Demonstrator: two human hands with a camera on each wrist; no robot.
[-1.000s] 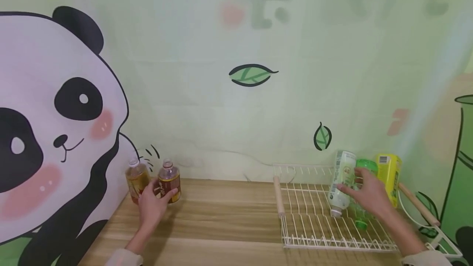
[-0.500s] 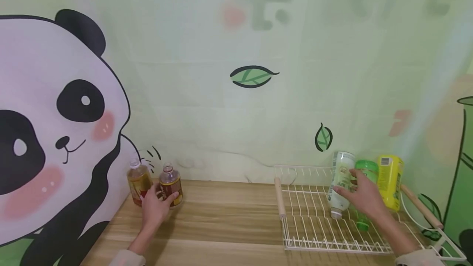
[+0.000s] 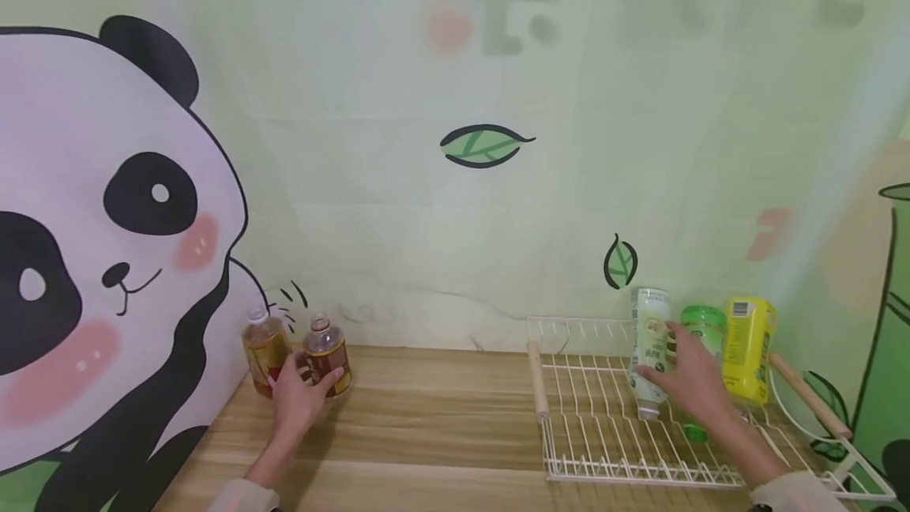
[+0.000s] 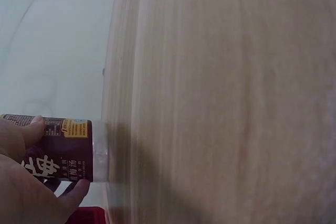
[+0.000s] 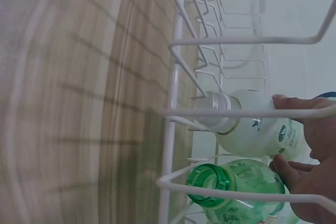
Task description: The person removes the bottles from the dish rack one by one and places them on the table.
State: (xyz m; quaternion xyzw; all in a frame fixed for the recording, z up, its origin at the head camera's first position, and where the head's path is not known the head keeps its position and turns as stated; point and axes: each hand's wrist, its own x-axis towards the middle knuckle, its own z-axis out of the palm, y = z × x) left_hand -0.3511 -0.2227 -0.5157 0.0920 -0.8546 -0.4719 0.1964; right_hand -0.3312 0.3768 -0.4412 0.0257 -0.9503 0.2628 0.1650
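Observation:
At the left of the head view, my left hand (image 3: 298, 395) grips a small plastic bottle (image 3: 329, 350) with a dark maroon label, upright at the table's back. Its thumb and fingers lie round the label in the left wrist view. Just left stands an amber-looking bottle (image 3: 261, 344). My right hand (image 3: 695, 376) holds a white and pale green plastic bottle (image 3: 648, 330), neck down, in the white wire dish rack (image 3: 640, 482). In the right wrist view its clear neck (image 5: 212, 109) points at the rack's base. A green bottle (image 3: 704, 321), also neck down, stands beside it, partly behind the hand.
A yellow bottle (image 3: 748, 350) stands at the rack's right, back by the wall. Wooden handles (image 3: 538, 379) flank the rack. The wood-grain table (image 3: 426, 409) runs between the two groups, against a printed backdrop (image 3: 398, 243).
My right hand has shifted slightly left, and the white and pale green bottle has turned from leaning to nearly straight. The left hand stays on its bottle.

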